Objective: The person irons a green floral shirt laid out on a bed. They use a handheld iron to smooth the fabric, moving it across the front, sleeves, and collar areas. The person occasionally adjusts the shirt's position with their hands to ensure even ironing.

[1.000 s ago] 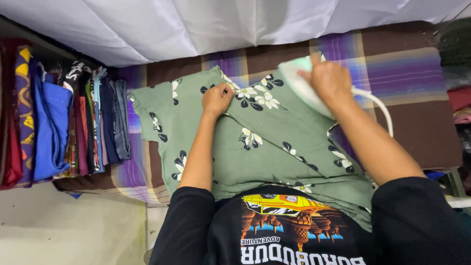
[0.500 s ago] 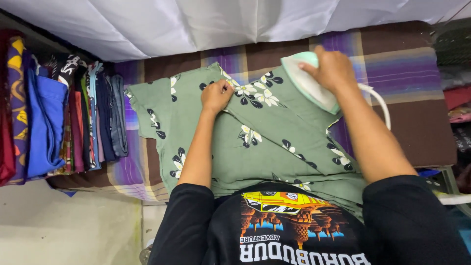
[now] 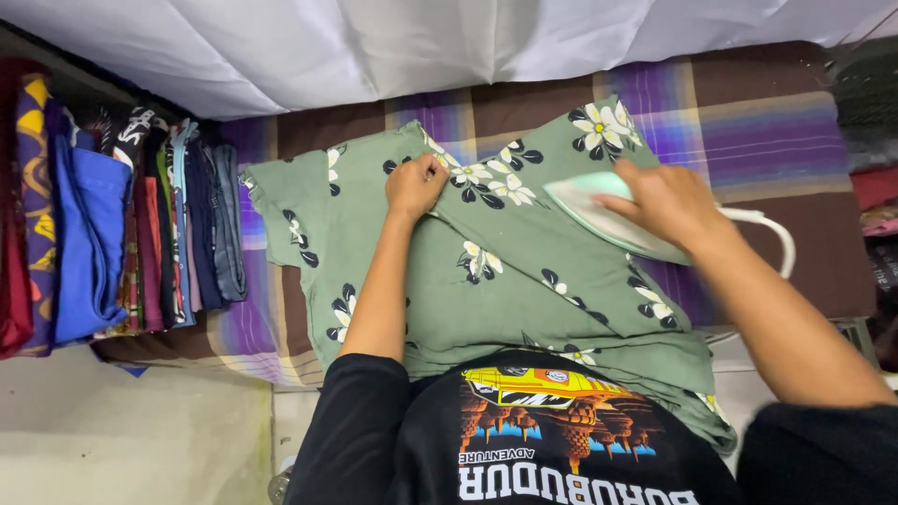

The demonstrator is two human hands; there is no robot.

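A green garment with white and black flowers lies spread over a board covered in brown and purple plaid cloth. My left hand presses down on the garment near its upper edge, fingers curled on the fabric. My right hand grips a pale green clothes iron, which rests on the garment's right part. A white cord loops out from behind that hand.
A stack of folded clothes in blue, red, purple and dark colours stands on edge at the left of the board. A white sheet hangs behind. Pale floor lies at the lower left, dark items at the far right.
My right hand has slid the iron down and slightly left across the garment, uncovering the flowered corner at the top right. The left hand stays pressed in the same place.
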